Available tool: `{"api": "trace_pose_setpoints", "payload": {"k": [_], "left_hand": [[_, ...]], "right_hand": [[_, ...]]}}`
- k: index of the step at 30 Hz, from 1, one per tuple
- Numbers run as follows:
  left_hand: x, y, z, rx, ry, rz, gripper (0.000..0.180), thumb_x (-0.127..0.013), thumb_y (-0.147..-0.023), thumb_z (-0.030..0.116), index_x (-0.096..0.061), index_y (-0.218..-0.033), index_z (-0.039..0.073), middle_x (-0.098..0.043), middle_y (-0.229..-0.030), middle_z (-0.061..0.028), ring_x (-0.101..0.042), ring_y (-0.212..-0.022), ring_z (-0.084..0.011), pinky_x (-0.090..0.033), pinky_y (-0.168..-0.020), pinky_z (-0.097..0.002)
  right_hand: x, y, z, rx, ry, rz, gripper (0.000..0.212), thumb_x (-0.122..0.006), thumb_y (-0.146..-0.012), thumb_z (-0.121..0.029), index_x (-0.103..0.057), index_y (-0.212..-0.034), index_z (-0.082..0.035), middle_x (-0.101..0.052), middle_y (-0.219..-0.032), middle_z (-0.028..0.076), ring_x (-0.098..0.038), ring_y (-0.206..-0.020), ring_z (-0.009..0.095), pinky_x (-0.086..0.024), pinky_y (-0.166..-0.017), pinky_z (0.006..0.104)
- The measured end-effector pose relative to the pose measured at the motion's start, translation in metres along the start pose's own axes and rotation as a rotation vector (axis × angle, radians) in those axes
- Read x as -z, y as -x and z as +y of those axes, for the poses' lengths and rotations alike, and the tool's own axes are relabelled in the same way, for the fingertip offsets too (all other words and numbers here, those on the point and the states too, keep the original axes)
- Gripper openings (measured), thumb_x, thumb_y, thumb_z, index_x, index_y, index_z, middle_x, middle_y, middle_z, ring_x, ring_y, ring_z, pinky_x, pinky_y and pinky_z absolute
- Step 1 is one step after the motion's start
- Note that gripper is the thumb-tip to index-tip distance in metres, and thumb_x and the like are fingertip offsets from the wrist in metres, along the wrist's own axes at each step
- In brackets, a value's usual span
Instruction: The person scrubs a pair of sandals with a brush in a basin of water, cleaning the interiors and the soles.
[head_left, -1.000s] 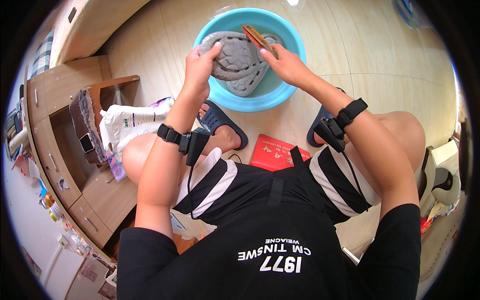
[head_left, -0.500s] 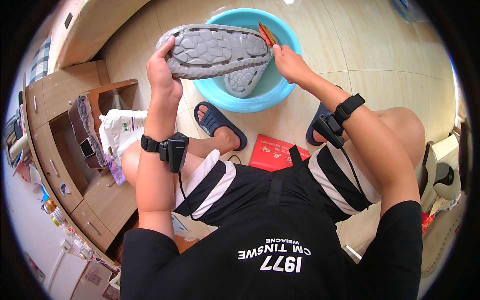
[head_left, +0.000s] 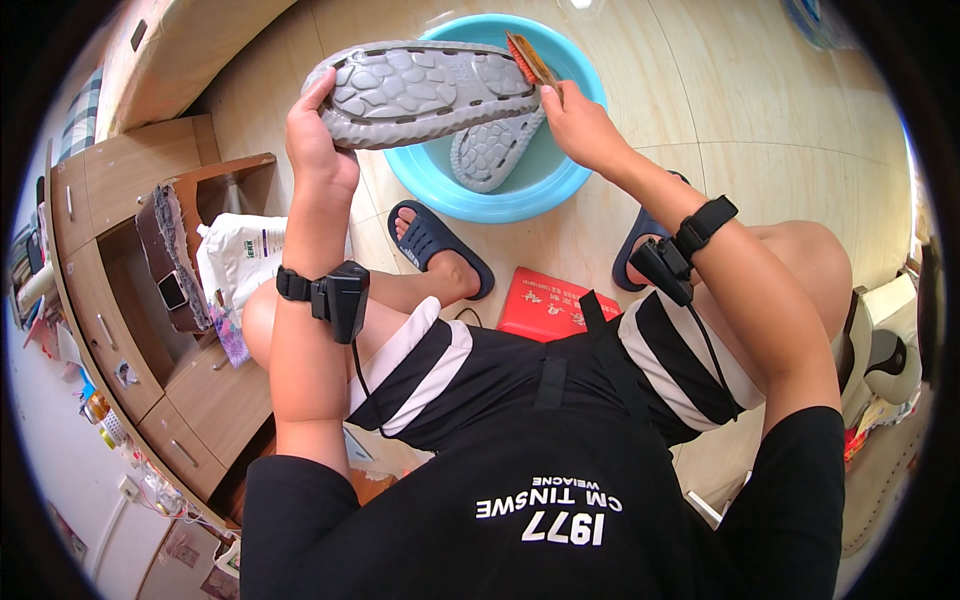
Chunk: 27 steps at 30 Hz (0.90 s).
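Note:
A grey slipper (head_left: 420,95) is held sole up over the blue basin (head_left: 590,75), and my left hand (head_left: 322,140) grips it by its left end. My right hand (head_left: 580,120) is closed on a scrub brush (head_left: 536,62) with a wooden back and red bristles. Those bristles rest against the right end of the slipper. Below it, a second grey slipper (head_left: 490,155) lies in the water of the basin, partly covered by the held one.
My feet wear dark blue slides (head_left: 450,250) close to the basin. A red box-like object (head_left: 540,305) lies on the tiled floor between my legs. To the left stand a wooden drawer cabinet (head_left: 130,340) and a white bag (head_left: 240,255).
The held slipper has shifted slightly left and up with my left hand. The brush has tilted, and its bristles now lie on the slipper's right end.

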<state>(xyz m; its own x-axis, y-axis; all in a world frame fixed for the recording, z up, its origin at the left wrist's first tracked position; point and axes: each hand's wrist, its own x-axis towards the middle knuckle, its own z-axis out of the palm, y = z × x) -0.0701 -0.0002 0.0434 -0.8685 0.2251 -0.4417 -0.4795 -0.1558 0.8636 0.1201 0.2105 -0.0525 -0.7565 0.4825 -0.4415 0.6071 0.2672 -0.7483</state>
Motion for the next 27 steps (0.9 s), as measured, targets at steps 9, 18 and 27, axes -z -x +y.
{"api": "trace_pose_setpoints", "payload": {"k": [9,18,27], "left_hand": [[0.008,-0.012,-0.004,-0.027,0.020,0.062,0.027,-0.065,-0.096,0.015,-0.067,-0.117,0.000,-0.071,-0.115,-0.0099,-0.068,-0.106,-0.0232,-0.051,-0.098,-0.0370],[0.009,-0.009,0.000,-0.024,0.053,0.076,0.029,-0.063,-0.098,0.017,-0.066,-0.122,0.003,-0.070,-0.121,-0.0110,-0.066,-0.113,-0.0274,-0.050,-0.104,-0.0429],[0.008,-0.013,-0.004,-0.063,0.035,0.098,0.029,-0.066,-0.095,0.016,-0.066,-0.119,-0.001,-0.071,-0.118,-0.0111,-0.067,-0.110,-0.0244,-0.051,-0.101,-0.0391]], "right_hand": [[-0.008,0.004,0.003,0.027,0.052,-0.043,0.057,-0.039,-0.107,-0.044,-0.054,-0.121,0.010,-0.067,-0.106,0.037,-0.064,-0.103,0.053,-0.049,-0.094,0.0562],[-0.008,0.017,-0.013,0.031,-0.036,-0.024,0.055,-0.040,-0.107,-0.043,-0.052,-0.119,0.009,-0.068,-0.101,0.036,-0.064,-0.100,0.054,-0.049,-0.092,0.0570],[-0.010,0.017,-0.010,0.066,0.021,-0.059,0.054,-0.040,-0.107,-0.043,-0.052,-0.123,0.007,-0.068,-0.102,0.034,-0.065,-0.098,0.051,-0.050,-0.091,0.0536]]}}
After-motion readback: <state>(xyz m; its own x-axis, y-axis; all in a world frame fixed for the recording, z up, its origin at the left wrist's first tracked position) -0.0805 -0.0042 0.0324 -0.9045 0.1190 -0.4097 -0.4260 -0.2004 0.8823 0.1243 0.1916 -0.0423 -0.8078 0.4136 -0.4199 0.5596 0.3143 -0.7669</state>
